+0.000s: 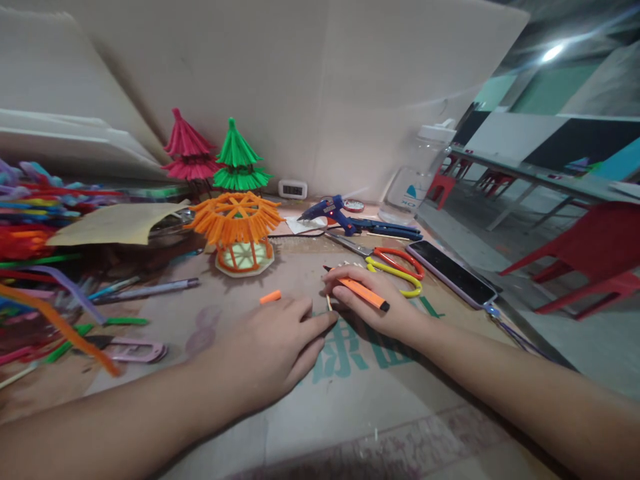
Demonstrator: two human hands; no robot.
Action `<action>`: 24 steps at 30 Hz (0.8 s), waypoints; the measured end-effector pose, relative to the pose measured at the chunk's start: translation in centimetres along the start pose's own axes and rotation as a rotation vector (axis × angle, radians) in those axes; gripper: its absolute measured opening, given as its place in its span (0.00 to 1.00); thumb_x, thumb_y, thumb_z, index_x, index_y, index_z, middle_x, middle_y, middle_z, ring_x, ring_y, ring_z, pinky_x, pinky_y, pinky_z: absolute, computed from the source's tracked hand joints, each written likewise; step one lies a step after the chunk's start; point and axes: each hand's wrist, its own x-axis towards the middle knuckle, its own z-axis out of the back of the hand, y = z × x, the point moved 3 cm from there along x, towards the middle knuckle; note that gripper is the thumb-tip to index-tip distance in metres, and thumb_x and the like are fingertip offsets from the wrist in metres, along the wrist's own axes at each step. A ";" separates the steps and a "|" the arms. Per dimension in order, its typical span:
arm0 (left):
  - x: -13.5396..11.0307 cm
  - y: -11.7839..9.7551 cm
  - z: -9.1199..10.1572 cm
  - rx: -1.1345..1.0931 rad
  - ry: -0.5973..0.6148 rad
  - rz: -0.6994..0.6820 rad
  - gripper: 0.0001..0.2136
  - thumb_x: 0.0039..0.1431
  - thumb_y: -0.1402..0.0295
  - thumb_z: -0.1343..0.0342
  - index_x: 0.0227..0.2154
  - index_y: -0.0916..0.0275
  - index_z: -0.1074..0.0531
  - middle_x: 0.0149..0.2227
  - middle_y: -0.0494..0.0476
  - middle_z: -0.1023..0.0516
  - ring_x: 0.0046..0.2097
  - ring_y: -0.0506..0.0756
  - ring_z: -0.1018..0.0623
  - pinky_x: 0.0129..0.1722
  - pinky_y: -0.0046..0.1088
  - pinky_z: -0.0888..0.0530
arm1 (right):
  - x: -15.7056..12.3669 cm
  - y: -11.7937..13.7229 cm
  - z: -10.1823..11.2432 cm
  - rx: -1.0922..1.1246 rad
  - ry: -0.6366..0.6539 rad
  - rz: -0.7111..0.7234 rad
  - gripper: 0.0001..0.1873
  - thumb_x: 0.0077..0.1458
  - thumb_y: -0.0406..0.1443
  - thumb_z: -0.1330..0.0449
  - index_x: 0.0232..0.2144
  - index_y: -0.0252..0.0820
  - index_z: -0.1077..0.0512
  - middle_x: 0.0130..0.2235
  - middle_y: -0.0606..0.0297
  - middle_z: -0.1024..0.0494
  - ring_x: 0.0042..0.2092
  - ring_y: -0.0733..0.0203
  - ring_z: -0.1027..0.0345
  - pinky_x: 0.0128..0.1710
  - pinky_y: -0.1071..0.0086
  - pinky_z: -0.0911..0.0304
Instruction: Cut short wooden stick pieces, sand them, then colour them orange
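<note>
My right hand (pixel 373 300) is curled around an orange utility knife (pixel 364 293) with a black tip, resting on the cardboard-covered table (pixel 350 400). My left hand (pixel 273 350) lies palm down on the cardboard, fingers stretched toward the right hand. Between the two hands a thin wooden stick (pixel 329 303) stands under the fingertips. A short orange piece (pixel 271 297) lies just beyond my left hand. An orange pipe-cleaner pavilion (pixel 237 230) stands further back.
Red (pixel 187 147) and green (pixel 239 160) pipe-cleaner pavilions stand by the cardboard wall. A blue glue gun (pixel 345 217), orange-and-yellow scissors (pixel 393 263), a phone (pixel 451 272) and a bottle (pixel 417 180) lie right. Pipe cleaners (pixel 35 227), pens and pink scissors (pixel 133 348) crowd the left.
</note>
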 end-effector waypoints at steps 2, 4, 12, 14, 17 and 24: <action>0.0 -0.1 0.1 0.001 -0.012 -0.003 0.15 0.71 0.65 0.55 0.55 0.56 0.29 0.37 0.57 0.28 0.36 0.56 0.27 0.38 0.35 0.31 | 0.0 0.1 0.0 0.013 0.006 -0.010 0.10 0.65 0.37 0.45 0.45 0.42 0.28 0.41 0.59 0.18 0.43 0.57 0.23 0.45 0.63 0.31; 0.0 -0.1 0.2 -0.005 -0.011 0.002 0.15 0.71 0.65 0.55 0.54 0.58 0.27 0.37 0.57 0.28 0.36 0.56 0.27 0.38 0.34 0.30 | 0.0 0.3 0.0 0.026 0.008 -0.018 0.10 0.65 0.38 0.45 0.45 0.43 0.27 0.41 0.59 0.18 0.44 0.56 0.23 0.46 0.62 0.30; 0.2 0.1 0.1 -0.046 0.011 0.034 0.17 0.70 0.65 0.54 0.56 0.55 0.28 0.37 0.56 0.28 0.34 0.56 0.27 0.40 0.35 0.30 | -0.1 -0.6 0.0 0.271 -0.141 -0.268 0.18 0.65 0.46 0.46 0.47 0.41 0.26 0.29 0.65 0.22 0.31 0.61 0.26 0.29 0.68 0.32; 0.2 0.1 0.0 -0.051 0.022 0.041 0.17 0.70 0.64 0.54 0.57 0.55 0.28 0.37 0.56 0.28 0.35 0.56 0.27 0.39 0.35 0.30 | 0.1 -0.8 0.1 0.228 -0.149 -0.302 0.13 0.64 0.44 0.45 0.40 0.42 0.26 0.24 0.69 0.25 0.26 0.64 0.30 0.25 0.71 0.37; 0.2 0.1 0.1 -0.058 0.041 0.044 0.17 0.71 0.64 0.54 0.56 0.54 0.28 0.37 0.56 0.28 0.35 0.56 0.27 0.39 0.35 0.31 | 0.2 -0.9 0.2 0.219 -0.147 -0.345 0.08 0.61 0.40 0.44 0.30 0.44 0.34 0.20 0.73 0.28 0.22 0.66 0.34 0.22 0.73 0.42; 0.2 0.1 0.2 -0.054 0.043 0.040 0.16 0.70 0.65 0.54 0.55 0.56 0.27 0.37 0.56 0.27 0.36 0.57 0.26 0.38 0.35 0.31 | 0.4 -0.6 0.0 0.198 -0.126 -0.359 0.08 0.60 0.39 0.44 0.29 0.45 0.36 0.20 0.72 0.26 0.21 0.66 0.35 0.21 0.74 0.45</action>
